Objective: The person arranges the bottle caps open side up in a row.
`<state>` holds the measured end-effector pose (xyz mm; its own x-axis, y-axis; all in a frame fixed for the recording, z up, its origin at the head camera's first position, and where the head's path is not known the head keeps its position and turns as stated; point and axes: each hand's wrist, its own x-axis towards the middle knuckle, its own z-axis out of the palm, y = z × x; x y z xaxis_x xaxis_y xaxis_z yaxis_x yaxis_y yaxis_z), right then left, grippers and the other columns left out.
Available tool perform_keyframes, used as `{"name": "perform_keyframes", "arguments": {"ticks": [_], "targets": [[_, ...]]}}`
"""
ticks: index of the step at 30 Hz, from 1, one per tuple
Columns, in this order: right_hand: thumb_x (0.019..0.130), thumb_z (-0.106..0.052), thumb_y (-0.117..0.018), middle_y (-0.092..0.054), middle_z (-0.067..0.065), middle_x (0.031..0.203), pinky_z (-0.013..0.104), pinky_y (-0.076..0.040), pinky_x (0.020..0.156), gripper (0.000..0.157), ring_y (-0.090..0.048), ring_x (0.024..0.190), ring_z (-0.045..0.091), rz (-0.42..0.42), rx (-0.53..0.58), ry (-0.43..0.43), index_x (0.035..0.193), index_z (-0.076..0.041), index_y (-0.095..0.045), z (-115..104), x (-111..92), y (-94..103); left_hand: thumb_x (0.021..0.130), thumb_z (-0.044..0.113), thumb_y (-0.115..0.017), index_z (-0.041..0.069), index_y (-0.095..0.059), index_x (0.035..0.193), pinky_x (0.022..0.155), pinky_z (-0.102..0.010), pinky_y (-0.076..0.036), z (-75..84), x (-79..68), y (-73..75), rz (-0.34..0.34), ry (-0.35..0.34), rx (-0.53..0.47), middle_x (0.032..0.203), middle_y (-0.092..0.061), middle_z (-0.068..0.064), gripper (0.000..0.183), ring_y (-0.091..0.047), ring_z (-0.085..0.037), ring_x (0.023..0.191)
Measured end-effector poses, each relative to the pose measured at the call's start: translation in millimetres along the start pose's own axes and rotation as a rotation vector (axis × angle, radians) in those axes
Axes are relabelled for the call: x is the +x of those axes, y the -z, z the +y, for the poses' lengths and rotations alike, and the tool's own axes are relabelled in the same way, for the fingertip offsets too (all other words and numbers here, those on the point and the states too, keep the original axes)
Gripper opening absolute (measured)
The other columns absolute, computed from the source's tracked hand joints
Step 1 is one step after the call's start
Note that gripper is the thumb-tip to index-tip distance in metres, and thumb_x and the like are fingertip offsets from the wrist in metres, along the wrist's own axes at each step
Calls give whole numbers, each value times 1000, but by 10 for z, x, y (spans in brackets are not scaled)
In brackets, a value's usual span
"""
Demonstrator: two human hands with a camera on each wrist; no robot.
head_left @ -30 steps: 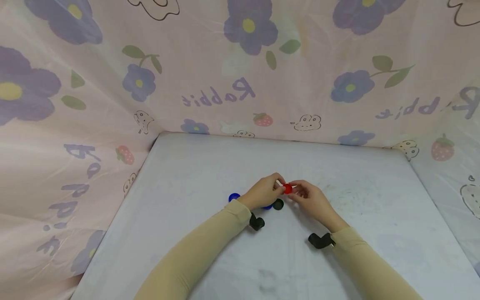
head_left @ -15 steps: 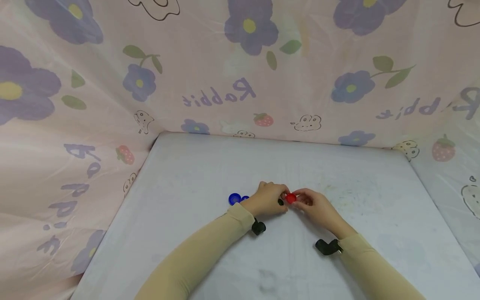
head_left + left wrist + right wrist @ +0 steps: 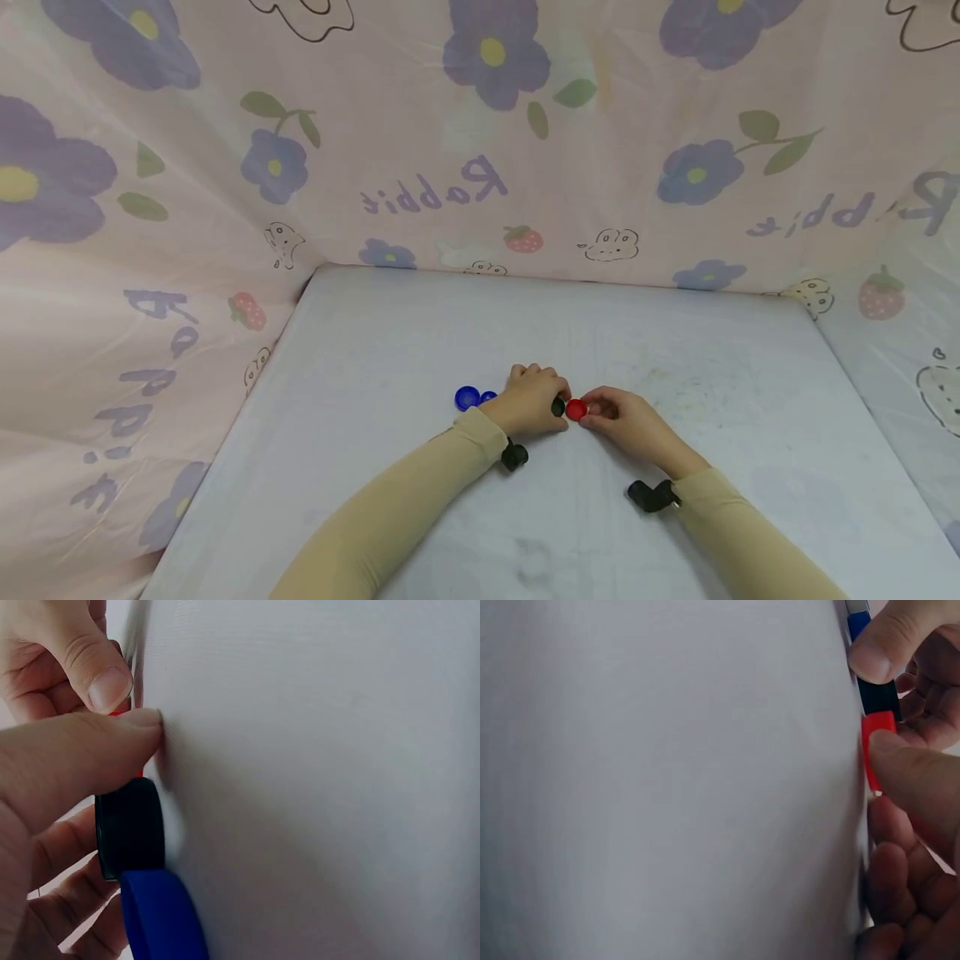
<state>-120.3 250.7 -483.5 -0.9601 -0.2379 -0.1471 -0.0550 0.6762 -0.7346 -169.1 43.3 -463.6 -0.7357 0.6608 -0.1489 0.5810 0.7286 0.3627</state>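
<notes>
A row of bottle caps stands on the white table. My right hand (image 3: 626, 421) pinches the red bottle cap (image 3: 576, 410) between thumb and fingers; its red side (image 3: 877, 746) shows under the thumb in the right wrist view. Just left of it is the black bottle cap (image 3: 558, 407), which my left hand (image 3: 531, 402) holds with thumb on the near side and fingers on the far side. In the left wrist view the black cap's ridged edge meets a blue cap (image 3: 163, 915). My left hand hides part of the row.
At the row's left end lie a larger blue cap (image 3: 467, 398) and a smaller blue piece (image 3: 489, 397), partly behind my left wrist. Black wrist cameras (image 3: 651, 496) hang below both cuffs. A flowered curtain (image 3: 420, 125) borders the table's back and sides.
The red cap has come down toward me, in my right hand, to the black cap's right side. My left hand has left the red cap and moved round the black cap.
</notes>
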Motion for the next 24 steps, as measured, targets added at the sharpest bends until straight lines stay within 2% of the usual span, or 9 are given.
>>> {"name": "perform_keyframes", "arguments": {"ticks": [7,11,17,24], "targets": [[86,-30,-75,-60,-4,83,29,-44,65,27,-54,71,15,-5,-11,13,108,-17,-67,21,35,-12,79,48,-75,29,-66,109,88,-38,-31,-47,50,-83,35,-20,37,104,-56,13,37,-47,-9,93],[85,-30,-76,-58,-2,83,28,-40,60,30,-49,67,17,-22,-2,21,109,-17,-65,38,32,1,80,49,-75,28,-66,110,88,-38,-31,-31,51,-80,35,-25,45,107,-57,13,38,-48,-9,94],[83,-29,-78,-57,-1,84,28,-40,59,31,-49,67,18,-35,26,27,109,-18,-65,72,34,10,80,49,-76,27,-66,112,91,-40,-31,9,32,-33,18,-21,55,108,-59,12,40,-49,-10,98],[83,-30,-78,-56,1,87,27,-40,60,36,-49,70,19,-71,50,17,113,-17,-63,89,8,2,80,50,-75,27,-66,115,93,-40,-30,-12,4,-78,10,-23,53,110,-59,13,43,-49,-10,99]]}}
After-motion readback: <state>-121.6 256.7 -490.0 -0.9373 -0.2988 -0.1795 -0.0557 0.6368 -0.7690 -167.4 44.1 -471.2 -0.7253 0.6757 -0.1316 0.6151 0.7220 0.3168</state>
